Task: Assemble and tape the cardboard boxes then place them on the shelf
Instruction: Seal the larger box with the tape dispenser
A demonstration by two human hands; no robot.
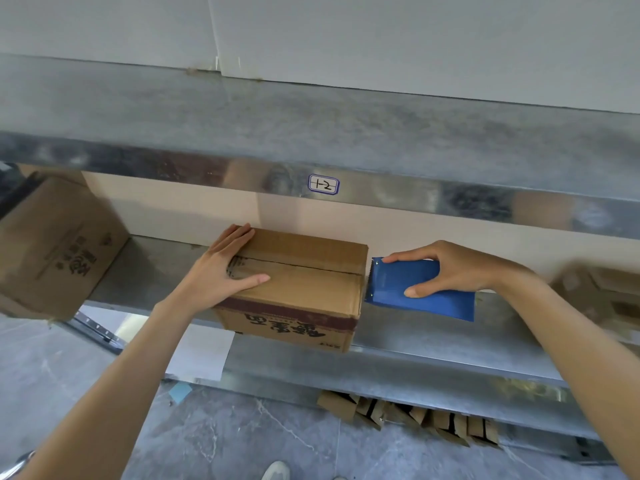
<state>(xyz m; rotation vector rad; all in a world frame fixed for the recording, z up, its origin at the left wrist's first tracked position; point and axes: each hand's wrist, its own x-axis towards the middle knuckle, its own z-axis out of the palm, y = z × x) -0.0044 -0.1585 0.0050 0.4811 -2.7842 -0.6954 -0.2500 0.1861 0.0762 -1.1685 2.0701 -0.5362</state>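
Observation:
A small brown cardboard box (304,282) with printed red characters on its front sits on the metal shelf (433,337), its top flaps closed along a centre seam. My left hand (225,265) presses flat on the box's left top, fingers straight. My right hand (453,268) grips a blue tape dispenser (415,289) just right of the box, its toothed edge against the box's upper right corner.
A larger brown box (55,247) stands tilted on the shelf at the left. Another box (602,299), blurred, sits at the right edge. The upper shelf (311,133) carries a label (323,184). Folded cardboard (408,417) lies under the shelf on the grey floor.

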